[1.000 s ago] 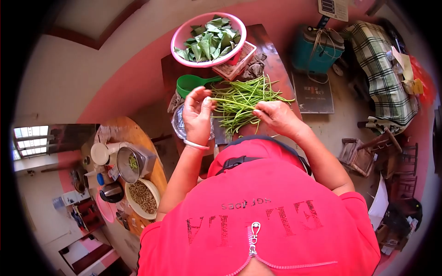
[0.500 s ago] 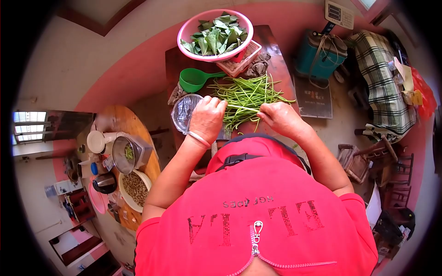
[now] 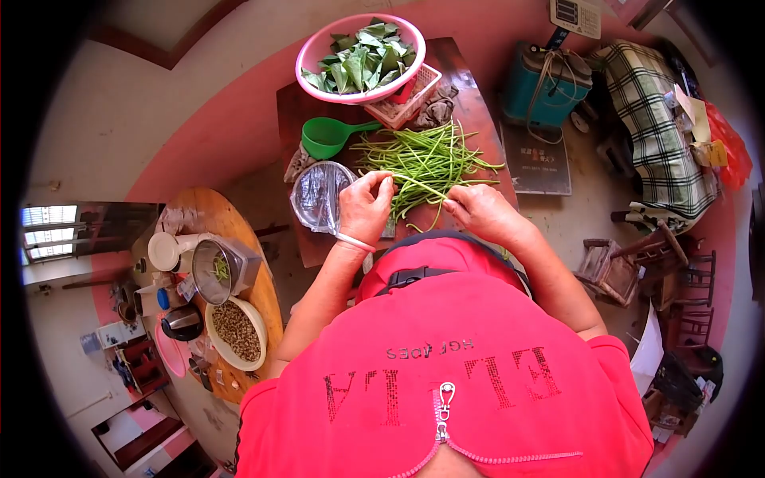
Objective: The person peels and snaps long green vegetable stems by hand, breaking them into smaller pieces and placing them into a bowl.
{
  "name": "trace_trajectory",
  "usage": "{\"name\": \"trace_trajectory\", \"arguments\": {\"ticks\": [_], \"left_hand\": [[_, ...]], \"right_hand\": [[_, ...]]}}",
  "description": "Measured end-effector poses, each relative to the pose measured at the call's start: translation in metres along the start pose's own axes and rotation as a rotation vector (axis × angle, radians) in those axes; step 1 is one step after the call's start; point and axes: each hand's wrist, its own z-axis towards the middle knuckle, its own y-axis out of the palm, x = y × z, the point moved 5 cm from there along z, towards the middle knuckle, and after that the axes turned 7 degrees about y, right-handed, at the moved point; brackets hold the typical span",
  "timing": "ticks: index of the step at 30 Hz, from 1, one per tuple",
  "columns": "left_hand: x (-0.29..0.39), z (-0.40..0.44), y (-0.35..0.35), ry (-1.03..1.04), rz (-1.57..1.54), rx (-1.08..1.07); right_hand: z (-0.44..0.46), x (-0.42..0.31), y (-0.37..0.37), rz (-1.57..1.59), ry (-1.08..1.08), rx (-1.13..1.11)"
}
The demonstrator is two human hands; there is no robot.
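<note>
A loose pile of long green stems (image 3: 434, 159) lies on the dark red table (image 3: 319, 248) in front of me. My left hand (image 3: 366, 207), with a white bangle at the wrist, pinches one end of a green stem at the pile's near left side. The stem runs across to my right hand (image 3: 480, 210), whose thumb and fingers are closed on it. Left of my left hand is a round container covered in clear film (image 3: 317, 196). Behind that lies a green ladle (image 3: 328, 137).
A pink basin (image 3: 303, 68) of green leaves stands at the back beside a pink basket (image 3: 430, 78). On the left, a wooden table (image 3: 259, 283) holds a strainer, a kettle and a bowl. To the right are a teal box (image 3: 542, 89) and a wooden stool (image 3: 610, 271).
My left hand was open at first, then closed on the stems near their left side. It now holds a stem's end slightly lower. My right hand stays closed in about the same place.
</note>
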Motion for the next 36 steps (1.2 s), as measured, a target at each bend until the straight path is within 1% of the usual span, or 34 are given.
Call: {"name": "trace_trajectory", "arguments": {"ticks": [1, 5, 7, 8, 10, 11, 13, 14, 15, 16, 18, 19, 20, 24, 28, 30, 32, 34, 35, 36], "left_hand": [[0.0, -0.001, 0.0, -0.016, -0.012, 0.052], [-0.003, -0.003, 0.001, -0.04, -0.004, 0.118], [-0.018, -0.004, 0.007, -0.169, -0.271, 0.122], [-0.022, -0.004, 0.008, -0.169, -0.27, 0.123], [-0.028, -0.002, 0.009, -0.242, -0.728, 0.128], [-0.032, -0.002, 0.006, -0.3, -0.782, 0.167], [-0.048, 0.001, -0.006, -0.384, -0.96, 0.34], [-0.058, 0.002, -0.015, -0.432, -1.036, 0.437], [-0.067, 0.004, -0.024, -0.462, -1.107, 0.494], [-0.073, 0.003, -0.031, -0.488, -1.166, 0.529], [-0.077, 0.001, -0.037, -0.553, -1.22, 0.513], [-0.069, 0.0, -0.032, -0.545, -1.238, 0.391], [-0.061, -0.002, -0.021, -0.588, -1.264, 0.267], [-0.009, -0.013, 0.026, -0.571, -1.146, 0.038], [-0.001, -0.005, 0.043, -0.504, -1.037, 0.097], [-0.005, -0.002, 0.043, -0.463, -0.975, 0.09], [-0.007, -0.001, 0.042, -0.424, -0.91, 0.074], [-0.002, 0.002, 0.038, -0.291, -0.777, 0.059], [-0.004, 0.003, 0.04, -0.239, -0.776, 0.038], [-0.003, 0.003, 0.041, -0.242, -0.778, 0.027]], "right_hand": [[0.0, -0.001, 0.001, 0.0, -0.001, -0.001], [-0.001, -0.003, 0.005, 0.032, 0.004, 0.007], [-0.001, -0.004, 0.005, 0.033, -0.006, 0.022], [-0.002, -0.004, 0.003, 0.04, 0.003, 0.033], [-0.004, -0.006, 0.0, 0.049, 0.01, 0.042], [-0.005, -0.006, -0.002, 0.04, 0.019, 0.036], [-0.006, -0.003, -0.001, 0.033, 0.025, 0.032], [-0.006, 0.0, -0.001, 0.015, -0.003, 0.087], [-0.006, 0.002, -0.002, -0.004, -0.029, 0.143], [-0.006, 0.004, -0.001, -0.005, -0.028, 0.146], [-0.005, 0.007, -0.003, -0.035, -0.012, 0.209], [-0.005, 0.006, -0.004, -0.035, -0.011, 0.211], [-0.004, 0.005, -0.004, -0.054, -0.001, 0.233], [-0.002, -0.002, -0.001, -0.121, 0.047, 0.277], [-0.003, -0.008, 0.004, -0.163, 0.039, 0.259], [-0.001, -0.008, 0.012, -0.118, -0.023, 0.188], [-0.002, -0.01, 0.011, -0.099, -0.054, 0.188], [-0.001, -0.012, -0.001, 0.217, -0.049, 0.158], [0.003, -0.008, -0.008, 0.292, 0.048, 0.135], [0.004, -0.007, -0.017, 0.34, 0.117, 0.163]]}}
